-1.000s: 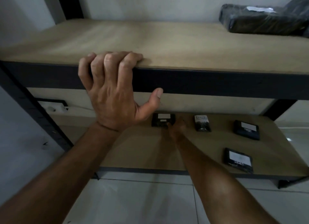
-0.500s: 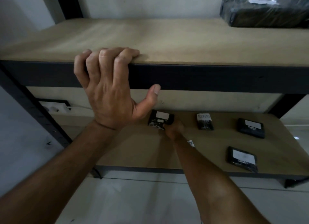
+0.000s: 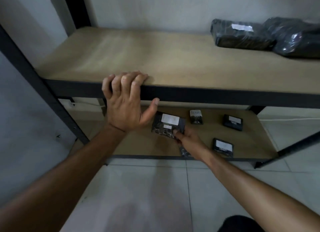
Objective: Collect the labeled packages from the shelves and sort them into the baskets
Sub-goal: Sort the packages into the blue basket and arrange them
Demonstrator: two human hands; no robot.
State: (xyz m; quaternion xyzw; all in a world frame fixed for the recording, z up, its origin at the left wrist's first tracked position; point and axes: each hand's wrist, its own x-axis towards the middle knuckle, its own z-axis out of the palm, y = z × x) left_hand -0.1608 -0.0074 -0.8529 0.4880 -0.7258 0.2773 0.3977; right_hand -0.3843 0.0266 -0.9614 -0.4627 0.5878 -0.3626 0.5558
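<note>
Your left hand (image 3: 125, 101), at centre frame, curls its fingers over the front edge of the upper shelf (image 3: 155, 58). Just below it, your right hand (image 3: 187, 138) pinches a black labelled package (image 3: 168, 125) above the lower shelf (image 3: 251, 145). Three more small packages lie to the right.

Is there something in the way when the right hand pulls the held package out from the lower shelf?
Nothing visible blocks it. The right hand holds the package near the lower shelf's open front. The upper shelf's front beam hangs above, where the left hand grips. No basket is in view.
</note>
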